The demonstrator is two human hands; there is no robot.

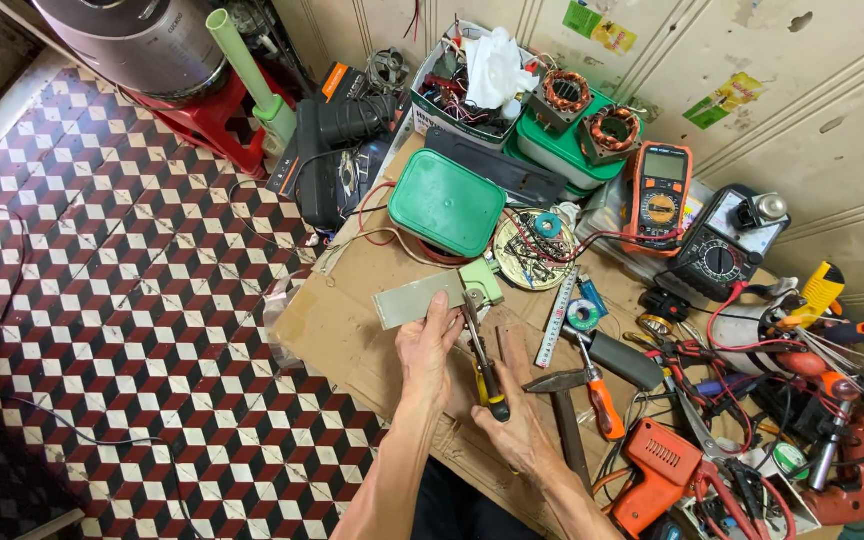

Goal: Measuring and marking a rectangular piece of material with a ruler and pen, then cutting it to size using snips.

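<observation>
My left hand [430,348] presses on the near end of a flat grey metal plate [407,298] lying on the cardboard-covered table [332,330]. My right hand [512,410] grips a screwdriver [485,372] with a yellow and black handle. Its tip points up toward the plate's right end, beside a small pale green block [482,280]. Both forearms come in from the bottom edge.
A hammer [564,400], an orange-handled tool [600,395], a ruler [556,315] and an orange drill [657,470] lie to the right. A green lidded box [447,203], an orange multimeter [659,195], motor windings [564,95] and tangled wires [752,350] crowd the back. Patterned floor tiles [132,300] lie left.
</observation>
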